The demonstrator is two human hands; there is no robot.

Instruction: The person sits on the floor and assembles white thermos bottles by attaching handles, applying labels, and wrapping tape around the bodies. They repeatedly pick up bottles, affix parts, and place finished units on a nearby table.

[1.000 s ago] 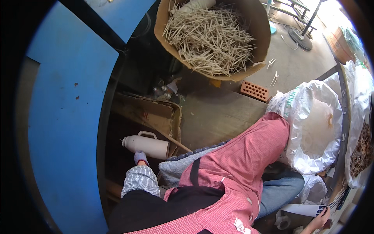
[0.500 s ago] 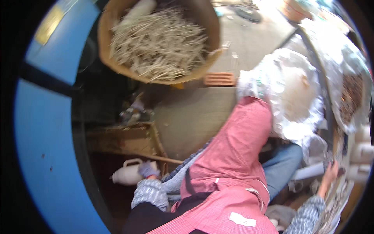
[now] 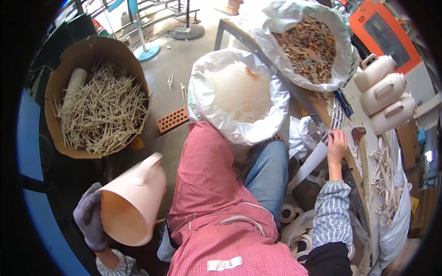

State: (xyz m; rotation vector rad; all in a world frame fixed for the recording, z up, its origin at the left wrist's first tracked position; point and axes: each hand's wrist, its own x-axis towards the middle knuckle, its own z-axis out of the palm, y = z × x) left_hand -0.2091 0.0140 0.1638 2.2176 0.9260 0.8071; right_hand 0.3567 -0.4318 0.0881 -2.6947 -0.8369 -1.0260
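A cream plastic jug (image 3: 146,198) with a moulded handle hangs tilted at the lower left, its wide round opening facing me. My left hand (image 3: 90,218), in a grey glove, grips it at the rim; some of the fingers are hidden. My bare right hand (image 3: 337,143) is at the edge of the worktable, fingers bent and closed; whatever is in them is too small to make out. Just below it a long white strip (image 3: 309,166) slants down. Three similar jugs (image 3: 386,94) lie in a row on the table beyond this hand.
A big cardboard drum (image 3: 51,115) of thin cream sticks stands far left. White sacks hold translucent scrap (image 3: 241,89) and brown chips (image 3: 308,50). A perforated brick (image 3: 172,120) lies on the floor. White rings (image 3: 301,244) fill a bag beside my right forearm; plastic trimmings (image 3: 386,181) lie at right.
My left hand has lifted the jug up from low at the left. The view has swung to the right, bringing more of the worktable in; my right hand is still at its edge.
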